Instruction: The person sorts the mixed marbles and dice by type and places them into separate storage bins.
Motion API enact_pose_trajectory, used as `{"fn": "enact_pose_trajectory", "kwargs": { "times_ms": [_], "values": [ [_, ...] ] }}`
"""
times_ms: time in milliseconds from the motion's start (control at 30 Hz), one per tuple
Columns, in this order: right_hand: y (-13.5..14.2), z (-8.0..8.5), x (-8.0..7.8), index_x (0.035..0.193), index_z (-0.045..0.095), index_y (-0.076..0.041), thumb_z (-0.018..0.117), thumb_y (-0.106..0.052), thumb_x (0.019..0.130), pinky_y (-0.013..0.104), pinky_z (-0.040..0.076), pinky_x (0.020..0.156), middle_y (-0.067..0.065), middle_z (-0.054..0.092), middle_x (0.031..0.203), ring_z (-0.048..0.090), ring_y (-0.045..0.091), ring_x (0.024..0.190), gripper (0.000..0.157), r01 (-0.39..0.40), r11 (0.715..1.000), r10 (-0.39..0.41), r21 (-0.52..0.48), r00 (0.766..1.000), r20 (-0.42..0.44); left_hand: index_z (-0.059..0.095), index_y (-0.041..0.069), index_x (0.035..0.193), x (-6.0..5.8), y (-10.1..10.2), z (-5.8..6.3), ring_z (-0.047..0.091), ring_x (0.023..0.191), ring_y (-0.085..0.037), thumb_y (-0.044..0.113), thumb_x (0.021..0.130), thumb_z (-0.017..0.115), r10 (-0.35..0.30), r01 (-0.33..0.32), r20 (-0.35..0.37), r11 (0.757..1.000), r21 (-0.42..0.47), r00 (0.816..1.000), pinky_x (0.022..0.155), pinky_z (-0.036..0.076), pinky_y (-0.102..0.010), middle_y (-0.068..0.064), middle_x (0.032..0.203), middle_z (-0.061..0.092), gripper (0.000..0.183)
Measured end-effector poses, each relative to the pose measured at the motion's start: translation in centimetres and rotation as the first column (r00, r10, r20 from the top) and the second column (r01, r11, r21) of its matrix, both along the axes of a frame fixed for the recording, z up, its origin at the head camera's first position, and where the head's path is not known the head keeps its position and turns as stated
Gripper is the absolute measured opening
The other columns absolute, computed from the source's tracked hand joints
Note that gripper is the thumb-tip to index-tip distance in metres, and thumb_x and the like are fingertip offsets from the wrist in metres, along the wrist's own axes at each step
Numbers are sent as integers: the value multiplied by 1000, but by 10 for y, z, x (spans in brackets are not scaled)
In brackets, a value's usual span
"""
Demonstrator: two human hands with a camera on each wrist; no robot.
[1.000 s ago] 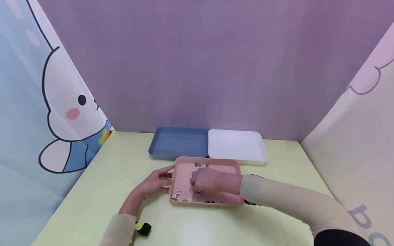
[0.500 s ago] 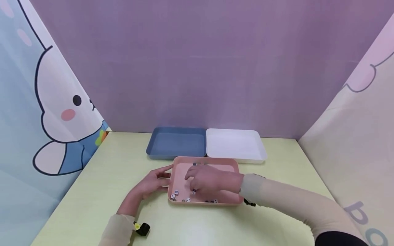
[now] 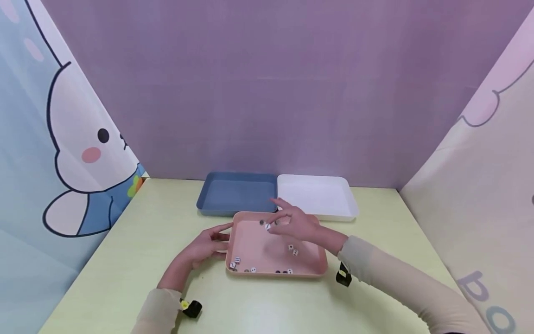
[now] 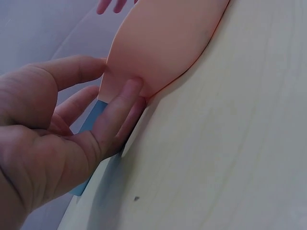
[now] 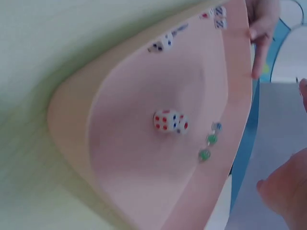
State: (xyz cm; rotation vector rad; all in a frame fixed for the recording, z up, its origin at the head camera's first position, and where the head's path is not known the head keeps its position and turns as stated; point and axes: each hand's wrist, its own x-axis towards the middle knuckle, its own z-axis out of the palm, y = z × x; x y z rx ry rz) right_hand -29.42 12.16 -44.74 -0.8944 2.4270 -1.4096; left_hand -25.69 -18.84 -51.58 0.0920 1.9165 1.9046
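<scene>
My right hand [image 3: 297, 225] is raised above the pink tray [image 3: 250, 241], pinching a white die [image 3: 268, 227] between thumb and index finger while the other fingers stick out. In the right wrist view only part of that hand [image 5: 288, 187] shows and the held die is out of sight. Two more dice [image 5: 165, 120] lie close together on the tray floor below. My left hand [image 3: 205, 248] rests against the tray's left side. In the left wrist view its fairly straight fingers [image 4: 117, 108] touch the outer wall.
Several dice [image 3: 237, 260] and small dark pieces lie along the tray's near edge and near-left corner. Glass marbles [image 5: 212, 139], green and blue, sit by the far wall. Behind stand a blue tray [image 3: 238, 192] and a white tray [image 3: 317, 195], side by side.
My right hand has closed on a die at the middle of the pink tray and lifted it up and away, uncovering two dice. The left hand stays at the tray's side.
</scene>
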Motion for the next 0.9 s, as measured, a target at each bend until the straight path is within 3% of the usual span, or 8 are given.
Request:
{"fn": "enact_pose_trajectory", "kwargs": {
  "times_ms": [133,400,667,900],
  "values": [
    [13,-4,-13,98,77,-11,80,-20,82,57,24,111,4,24,158,4,24,147,18,85,994,-81,-65,995,66,40,15,150,-2,1,-3,56,111,-33,3,89,69,0,0,10,1000,-2,1000,83,55,-44,-24,131,46,68],
    [33,-9,-40,101,77,-12,79,-24,83,60,17,111,6,19,160,0,30,147,22,239,971,-238,-23,971,40,40,15,150,-4,3,-4,57,110,-32,4,89,69,-3,3,-1,1000,8,1000,83,54,-45,-24,132,47,68],
    [48,-14,-66,103,76,-11,77,-28,85,65,2,110,9,8,162,-12,35,145,24,313,949,-311,-22,947,76,40,14,149,-4,5,-4,59,108,-32,5,88,70,-3,3,-2,1000,6,1000,82,55,-45,-24,132,47,69],
    [50,-22,-91,105,75,-8,77,-28,85,63,3,112,10,6,162,-14,36,144,29,382,923,-377,-40,921,96,39,13,150,-3,4,-4,58,108,-31,6,89,70,-9,9,-1,1000,5,1000,82,55,-45,-24,131,47,69]
  ]
}}
